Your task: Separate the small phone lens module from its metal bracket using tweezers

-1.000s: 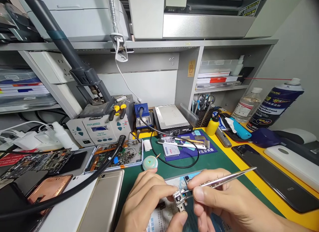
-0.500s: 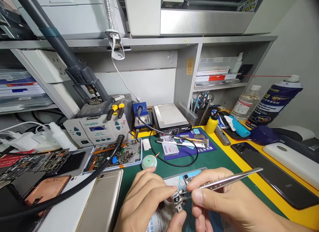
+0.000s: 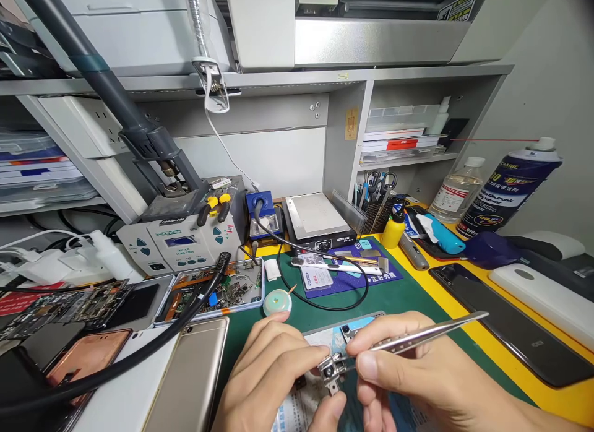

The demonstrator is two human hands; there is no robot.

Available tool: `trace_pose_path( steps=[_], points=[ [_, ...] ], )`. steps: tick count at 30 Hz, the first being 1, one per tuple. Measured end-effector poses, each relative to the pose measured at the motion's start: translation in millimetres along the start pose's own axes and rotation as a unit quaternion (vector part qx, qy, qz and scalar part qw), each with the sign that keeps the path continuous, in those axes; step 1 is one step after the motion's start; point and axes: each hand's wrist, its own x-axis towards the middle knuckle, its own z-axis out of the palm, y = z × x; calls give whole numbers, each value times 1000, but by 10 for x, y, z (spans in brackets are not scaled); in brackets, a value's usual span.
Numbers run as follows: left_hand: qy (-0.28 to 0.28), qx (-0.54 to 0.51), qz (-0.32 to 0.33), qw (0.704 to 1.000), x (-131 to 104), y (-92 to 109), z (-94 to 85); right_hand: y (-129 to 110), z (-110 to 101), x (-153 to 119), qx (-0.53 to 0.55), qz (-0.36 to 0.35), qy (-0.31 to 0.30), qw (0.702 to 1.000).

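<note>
Between the forefinger and thumb of my left hand (image 3: pixel 271 373) is a small metal camera module (image 3: pixel 328 371), its dark round lens facing up. My right hand (image 3: pixel 413 364) grips steel tweezers (image 3: pixel 431 335) like a pen. The tweezers' tips reach the module's right side; my fingers partly hide where they meet it. Below both hands lies a flat bluish panel (image 3: pixel 325 336) with a dark camera-like part (image 3: pixel 346 330) near its upper edge. Much of that panel is covered by my hands.
A tray of small circuit parts (image 3: pixel 245 283) and a gold phone (image 3: pixel 190 370) lie left, with a thick black hose (image 3: pixel 153 354) crossing over. A solder wick spool (image 3: pixel 277 302) sits ahead. On the right are a black phone (image 3: pixel 505 324) and a spray can (image 3: pixel 510 190).
The whole view has shifted very slightly. Both hands, the camera module and the tweezers keep nearly the same position.
</note>
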Motion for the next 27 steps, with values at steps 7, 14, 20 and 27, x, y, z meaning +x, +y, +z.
trace_pose_path(
  steps=[7,14,20,27],
  points=[
    [-13,5,7,1000,-17,-19,-3,-2,-5,1,-1,5,4,1000],
    [-10,17,16,1000,-14,-24,4,-6,12,8,-9,7,4,1000],
    [-4,20,16,1000,-14,-21,19,-3,-5,12,-16,4,-1,1000],
    [0,20,20,1000,-12,-23,25,-21,15,4,-14,5,3,1000]
  ],
)
